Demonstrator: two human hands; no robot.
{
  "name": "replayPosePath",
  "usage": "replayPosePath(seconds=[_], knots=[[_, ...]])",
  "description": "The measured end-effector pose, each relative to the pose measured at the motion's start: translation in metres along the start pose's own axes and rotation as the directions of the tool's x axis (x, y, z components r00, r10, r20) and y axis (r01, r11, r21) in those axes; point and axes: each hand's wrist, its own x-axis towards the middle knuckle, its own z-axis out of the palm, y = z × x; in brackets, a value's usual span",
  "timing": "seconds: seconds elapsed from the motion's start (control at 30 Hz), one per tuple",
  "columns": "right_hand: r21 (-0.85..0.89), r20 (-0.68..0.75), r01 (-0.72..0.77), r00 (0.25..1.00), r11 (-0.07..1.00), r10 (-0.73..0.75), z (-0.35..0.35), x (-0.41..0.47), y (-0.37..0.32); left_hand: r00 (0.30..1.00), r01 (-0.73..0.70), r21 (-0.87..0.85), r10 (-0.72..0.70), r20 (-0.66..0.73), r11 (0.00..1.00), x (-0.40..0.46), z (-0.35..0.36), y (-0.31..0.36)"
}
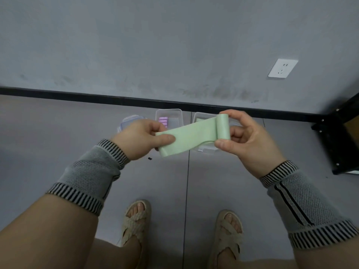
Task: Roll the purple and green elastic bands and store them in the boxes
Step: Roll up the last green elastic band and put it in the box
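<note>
Head view: green elastic band (186, 136) held in the air between both hands, above the floor (58, 133). Left hand (139, 140) pinches the flat loose end; right hand (244, 138) grips the rolled end between thumb and fingers. Below, clear boxes on floor: one (170, 118) holds purple rolls (162, 121); another (202, 118) sits behind the band.

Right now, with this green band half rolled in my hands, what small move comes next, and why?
Probably keep turning the roll toward the left hand. The right hand pinches a started roll of the green band, but a flat tail remains stretched to the left hand's grip.
</note>
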Motion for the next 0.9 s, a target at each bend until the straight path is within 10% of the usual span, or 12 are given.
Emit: replayPosePath(seconds=[0.23, 0.67, 0.9], knots=[[-0.066, -0.078, -0.023, 0.997, 0.998, 0.018, 0.004, 0.004, 0.007, 0.984, 0.141, -0.557, -0.179, -0.014, 0.818, 0.007, 0.006, 0.002], [-0.348, -0.424, -0.148, 0.905, 0.926, -0.015, 0.010, 0.012, 0.013, 0.985, -0.056, -0.514, -0.037, -0.169, 0.856, 0.002, 0.014, 0.015], [-0.081, 0.089, -0.041, 0.995, 0.996, 0.048, 0.014, -0.005, -0.016, 0.916, -0.012, -0.515, -0.197, -0.348, 0.857, 0.013, -0.008, -0.009]])
